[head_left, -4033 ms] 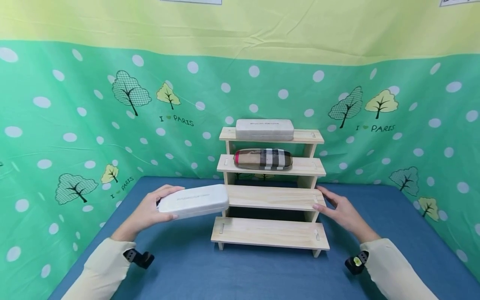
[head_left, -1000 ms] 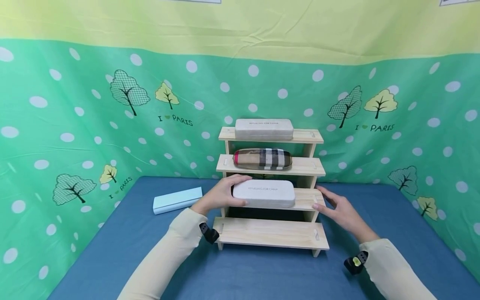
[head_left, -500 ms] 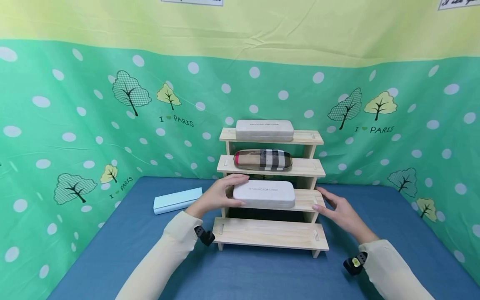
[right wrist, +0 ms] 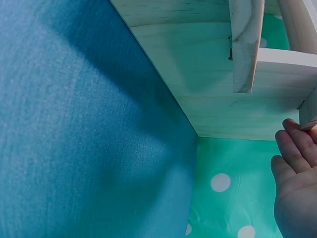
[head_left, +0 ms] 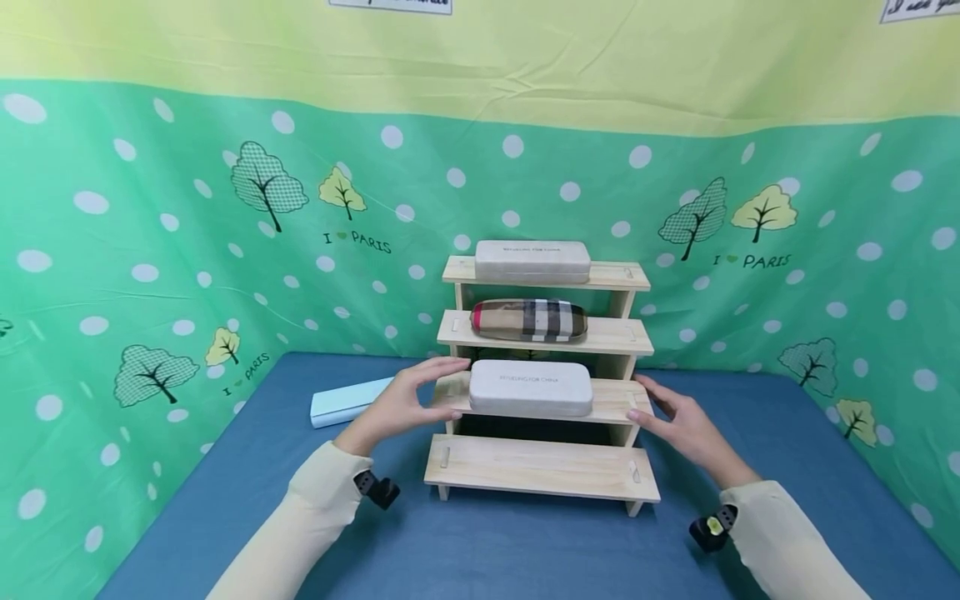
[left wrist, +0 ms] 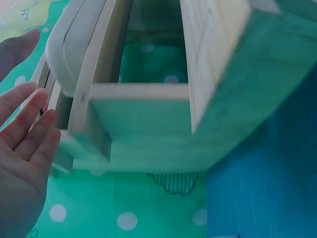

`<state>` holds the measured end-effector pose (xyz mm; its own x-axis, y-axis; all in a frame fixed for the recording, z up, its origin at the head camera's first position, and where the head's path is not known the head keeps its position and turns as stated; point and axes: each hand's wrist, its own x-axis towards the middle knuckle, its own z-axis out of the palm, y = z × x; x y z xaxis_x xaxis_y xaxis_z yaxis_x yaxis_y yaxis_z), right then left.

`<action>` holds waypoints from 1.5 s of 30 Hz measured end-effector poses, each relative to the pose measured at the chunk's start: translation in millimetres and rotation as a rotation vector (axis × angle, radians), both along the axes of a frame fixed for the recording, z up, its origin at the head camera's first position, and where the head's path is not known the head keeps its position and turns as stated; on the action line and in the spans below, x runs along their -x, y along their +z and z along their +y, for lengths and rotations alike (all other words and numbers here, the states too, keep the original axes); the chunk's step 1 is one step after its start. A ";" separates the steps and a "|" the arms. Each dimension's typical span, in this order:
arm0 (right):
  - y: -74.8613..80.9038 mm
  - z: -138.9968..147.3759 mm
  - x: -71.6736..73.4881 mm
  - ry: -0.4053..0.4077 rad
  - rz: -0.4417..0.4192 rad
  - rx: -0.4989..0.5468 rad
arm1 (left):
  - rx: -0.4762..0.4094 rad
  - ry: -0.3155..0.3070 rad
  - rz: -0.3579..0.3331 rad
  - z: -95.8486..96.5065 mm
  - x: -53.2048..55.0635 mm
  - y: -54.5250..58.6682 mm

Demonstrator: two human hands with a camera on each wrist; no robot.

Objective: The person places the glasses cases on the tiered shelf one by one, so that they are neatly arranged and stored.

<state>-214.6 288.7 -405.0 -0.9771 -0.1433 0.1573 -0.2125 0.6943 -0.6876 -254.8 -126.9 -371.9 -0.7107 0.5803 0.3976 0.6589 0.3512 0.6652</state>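
On the third tier down of a stepped wooden rack lies a white glasses case with printed lettering. My left hand is just left of it, thumb and fingers spread, with a gap to the case in the head view. In the left wrist view the fingers of the left hand are extended beside the tiers. My right hand holds the right end of that same tier, thumb at the front edge and index finger at the back. The right wrist view shows the right hand's fingertips at the tier's end.
Above, a plaid glasses case lies on the second tier and another white glasses case on the top one. A light-blue case rests on the blue table, partly behind the left hand. Dotted green cloth hangs behind.
My left hand brought the white glasses case from the left onto the third tier, let go and drew back left. The light-blue case came into sight on the table. The right hand stayed put.
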 end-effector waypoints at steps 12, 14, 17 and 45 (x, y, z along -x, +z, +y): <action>-0.2 1.0 -0.7 0.002 -0.003 0.014 | 0.028 0.089 0.023 -40.9 -10.2 -9.4; -0.1 1.3 -0.3 0.004 -0.005 0.017 | 0.034 0.097 0.026 -46.1 -10.9 -10.9; -0.2 1.7 0.4 0.003 -0.001 0.015 | 0.031 0.112 0.034 -54.2 -10.8 -12.5; -0.9 0.8 -0.1 0.004 -0.005 0.014 | 0.098 0.322 0.005 -126.6 12.4 -42.3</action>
<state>-214.4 289.6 -406.0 -0.9772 -0.1455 0.1547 -0.2124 0.6840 -0.6979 -267.3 -253.5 -414.2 -0.8621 0.3616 0.3550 0.5067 0.6038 0.6153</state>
